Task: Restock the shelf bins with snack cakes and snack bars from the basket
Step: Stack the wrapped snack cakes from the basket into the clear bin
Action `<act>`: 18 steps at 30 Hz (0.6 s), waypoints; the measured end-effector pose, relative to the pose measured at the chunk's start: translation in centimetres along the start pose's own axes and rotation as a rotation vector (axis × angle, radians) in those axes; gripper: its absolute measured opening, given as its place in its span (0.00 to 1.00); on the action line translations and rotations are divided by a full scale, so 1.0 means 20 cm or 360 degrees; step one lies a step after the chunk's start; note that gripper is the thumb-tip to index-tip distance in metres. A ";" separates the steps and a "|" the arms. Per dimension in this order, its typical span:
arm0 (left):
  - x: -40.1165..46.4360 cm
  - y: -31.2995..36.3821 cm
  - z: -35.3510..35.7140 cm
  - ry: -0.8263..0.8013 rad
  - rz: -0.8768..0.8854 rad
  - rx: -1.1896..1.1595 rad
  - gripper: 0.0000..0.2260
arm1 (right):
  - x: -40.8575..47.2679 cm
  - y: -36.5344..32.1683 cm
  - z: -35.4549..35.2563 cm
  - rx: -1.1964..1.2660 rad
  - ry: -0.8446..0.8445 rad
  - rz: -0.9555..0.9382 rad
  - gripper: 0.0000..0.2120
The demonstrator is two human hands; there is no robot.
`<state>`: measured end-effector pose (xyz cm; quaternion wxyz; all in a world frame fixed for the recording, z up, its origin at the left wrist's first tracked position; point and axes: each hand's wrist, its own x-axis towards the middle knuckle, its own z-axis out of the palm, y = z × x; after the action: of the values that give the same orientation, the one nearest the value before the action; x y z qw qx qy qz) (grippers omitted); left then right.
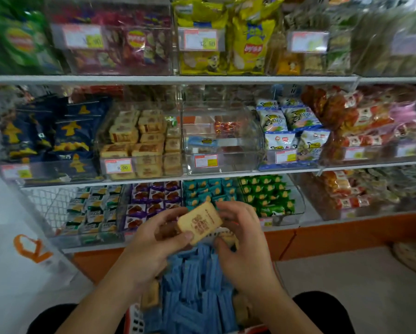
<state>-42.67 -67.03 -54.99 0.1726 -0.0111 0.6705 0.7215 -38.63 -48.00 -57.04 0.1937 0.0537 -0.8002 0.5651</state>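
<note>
Three shelves of clear bins fill the view ahead. On the top shelf [168,79] sit chip bags, the yellow bags [248,39] in the middle. On the middle shelf, a bin of navy packs [57,133] is at the left, then the tan cake bin [139,143], nearly full, then a clear bin [222,141] holding only a few items, then white-and-blue packs [291,126]. The bottom shelf has purple packs [154,198], teal packs [209,189] and green packs [267,194]. A white plastic bag [14,237] with an orange mark hangs at the left edge.

The basket [136,319], red-rimmed, sits low between the person's knees, packed with blue bars [192,278] standing on end and a few tan cakes along its edges. Both hands are above it, in front of the bottom shelf, partly blocking the purple and teal packs.

The left hand [154,239] holds a tan snack cake [199,222], thumb pressed on its near lower edge, fingers curled behind. The cake is tilted, printed face toward the camera, long axis running from lower left to upper right. The right hand [240,237] has its fingers curled at the cake's right edge; its thumb and fingertips appear to pinch a second cake [228,238] just below.
</note>
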 end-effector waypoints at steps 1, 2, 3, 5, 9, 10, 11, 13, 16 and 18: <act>0.01 0.00 0.00 0.0014 -0.0007 -0.0060 0.18 | 0.00 -0.01 -0.01 0.0012 0.0006 0.0023 0.30; 0.02 -0.01 0.00 0.0028 -0.0010 -0.0129 0.18 | 0.00 -0.01 -0.02 0.0010 0.0006 0.0031 0.29; 0.03 -0.01 0.01 0.0045 -0.0003 -0.0188 0.18 | 0.01 -0.02 -0.03 -0.0006 0.0000 0.0029 0.29; 0.04 -0.01 0.01 0.0088 0.0019 -0.0236 0.20 | 0.01 -0.02 -0.04 -0.0052 -0.0024 0.0015 0.30; 0.05 -0.01 0.00 0.0077 0.0085 -0.0189 0.21 | 0.03 -0.02 -0.04 -0.0150 -0.0105 -0.0013 0.32; 0.05 0.00 -0.01 0.0064 0.0094 -0.0171 0.21 | 0.04 -0.02 -0.04 -0.0177 -0.0127 -0.0008 0.32; 0.05 0.00 -0.02 0.0057 0.0103 -0.0152 0.20 | 0.05 -0.02 -0.03 -0.0199 -0.0140 -0.0004 0.32; 0.06 0.01 -0.03 0.0064 0.0106 -0.0151 0.20 | 0.07 -0.02 -0.02 -0.0207 -0.0141 0.0008 0.31; 0.08 0.01 -0.07 0.0105 0.0098 -0.0185 0.18 | 0.11 -0.03 0.02 -0.0241 -0.0149 0.0007 0.31; 0.10 0.02 -0.10 0.0129 0.0084 -0.0156 0.15 | 0.15 -0.04 0.05 -0.0361 -0.0191 -0.0037 0.31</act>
<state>-45.01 -68.50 -55.19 0.1253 -0.0312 0.6408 0.7567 -41.32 -48.74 -55.62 0.1570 0.0744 -0.8684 0.4645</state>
